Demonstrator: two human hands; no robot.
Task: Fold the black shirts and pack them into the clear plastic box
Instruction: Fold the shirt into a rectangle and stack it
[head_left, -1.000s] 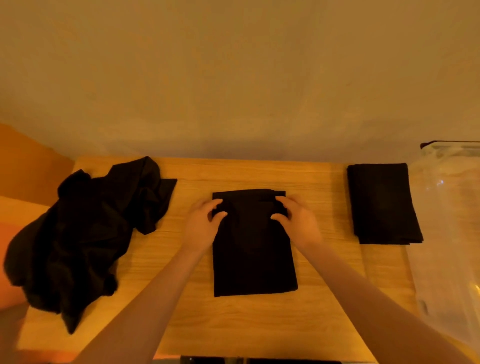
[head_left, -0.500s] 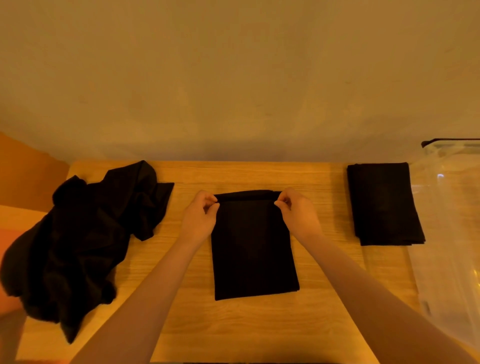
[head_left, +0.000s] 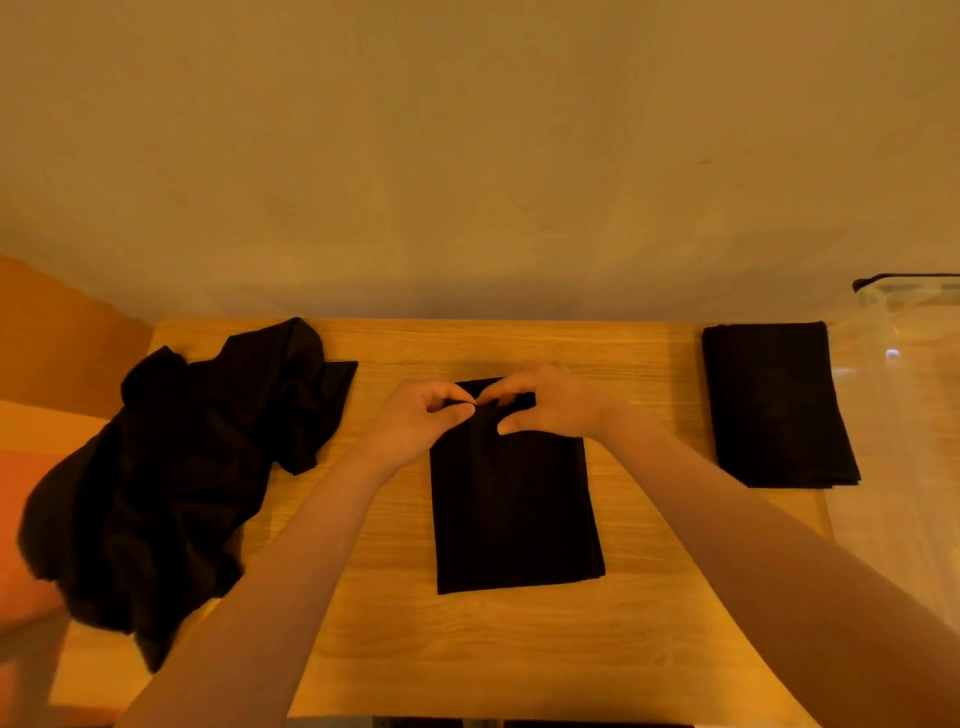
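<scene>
I am pinching the far edge of the shirt (head_left: 511, 499) in the middle of the bench (head_left: 519, 649) with both hands: the left hand (head_left: 415, 423) has thumb and forefinger curled onto the cloth, and the right hand (head_left: 545, 402) is doing the same just beside it, so the fingertips (head_left: 465, 408) of the two hands are almost touching over the centre of that edge. I am holding it there, I judge, so that the top can be brought toward me for the next fold while the layers stay lined up; gripping at the centre rather than at the corners may let the sides sag, so I should watch them. The shirt below my fingers is lying as a flat, narrow black rectangle with clean side edges, soft and matte, with no sheen. To the right of my fingers, well apart, a finished folded shirt (head_left: 776, 405) is sitting as a tidy dark stack, placed next to the clear plastic box (head_left: 904, 415), probably ready for packing; the box is glossy, see-through, with a dark rim, and I cannot tell what is inside. To the left of my fingers a crumpled heap of black shirts (head_left: 171, 467) is waiting, loose and wrinkled, partly hanging over the bench's edge. The bench is pale wood with a straight grain.
</scene>
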